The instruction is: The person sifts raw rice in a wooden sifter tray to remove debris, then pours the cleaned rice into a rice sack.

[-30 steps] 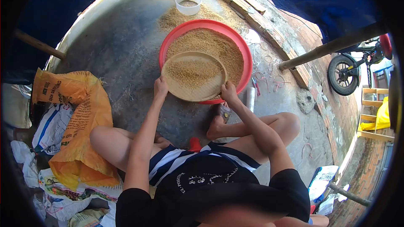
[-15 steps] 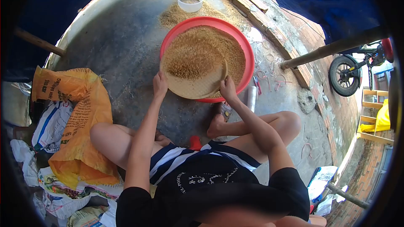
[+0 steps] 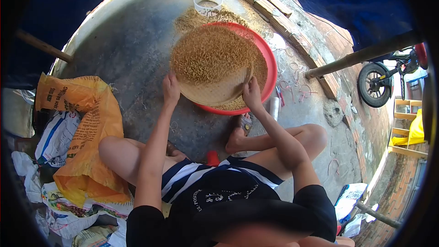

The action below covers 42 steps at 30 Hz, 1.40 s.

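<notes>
Left hand (image 3: 171, 89) and right hand (image 3: 252, 93) pinch opposite rims of woven tray (image 3: 215, 89), held over red basin (image 3: 271, 64), grain (image 3: 212, 55) airborne above. Orange sack (image 3: 93, 123) printed "SACH DAI DUONG"-like, partly unclear; black shirt (image 3: 228, 192) shows "UL·POSITIVE".

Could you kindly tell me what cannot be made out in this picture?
Head view: tray, far rim, hidden by blurred airborne grain.
Head view: left hand and right hand, fingers beneath the tray, hidden by it.
Head view: red basin, left side, hidden by tray and grain.
Head view: orange sack, smallest print, too small to read.
</notes>
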Motion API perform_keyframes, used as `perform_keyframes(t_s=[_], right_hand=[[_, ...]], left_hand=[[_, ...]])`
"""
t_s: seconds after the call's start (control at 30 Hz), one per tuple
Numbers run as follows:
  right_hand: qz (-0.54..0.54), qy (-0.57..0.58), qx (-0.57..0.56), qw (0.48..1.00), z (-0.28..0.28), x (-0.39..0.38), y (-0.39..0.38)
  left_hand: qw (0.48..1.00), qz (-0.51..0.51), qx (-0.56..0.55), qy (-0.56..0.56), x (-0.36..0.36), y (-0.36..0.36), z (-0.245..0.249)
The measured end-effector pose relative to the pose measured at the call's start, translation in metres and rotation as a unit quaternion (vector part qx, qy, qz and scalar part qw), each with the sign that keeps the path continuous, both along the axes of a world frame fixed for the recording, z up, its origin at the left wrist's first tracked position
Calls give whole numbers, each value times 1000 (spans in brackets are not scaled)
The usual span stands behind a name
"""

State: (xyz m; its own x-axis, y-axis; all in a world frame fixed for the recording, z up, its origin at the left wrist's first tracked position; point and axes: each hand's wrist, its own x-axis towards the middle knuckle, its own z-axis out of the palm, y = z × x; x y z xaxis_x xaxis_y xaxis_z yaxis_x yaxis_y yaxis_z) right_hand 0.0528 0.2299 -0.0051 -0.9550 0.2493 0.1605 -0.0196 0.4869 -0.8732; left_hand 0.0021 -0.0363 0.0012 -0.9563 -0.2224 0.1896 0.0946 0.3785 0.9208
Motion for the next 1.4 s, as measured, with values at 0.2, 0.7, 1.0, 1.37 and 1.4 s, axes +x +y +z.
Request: perform_keyframes(t_s=[0.2,0.7,1.0,1.37,1.4], right_hand=[[-13,-253,6,967,-43,13,7],[-17,-94,25,995,-51,6,5],[5,26,-53,998,45,7,-12],[-9,-158,18,987,-56,20,0],[-6,-158,12,987,-48,19,-1]], left_hand=[[987,9,-48,-150,12,0,-67],[990,10,-70,-125,6,0,-54],[1000,12,6,9,10,4,50],[984,11,-80,-159,19,-4,-66],[984,9,-81,-157,18,-3,-58]])
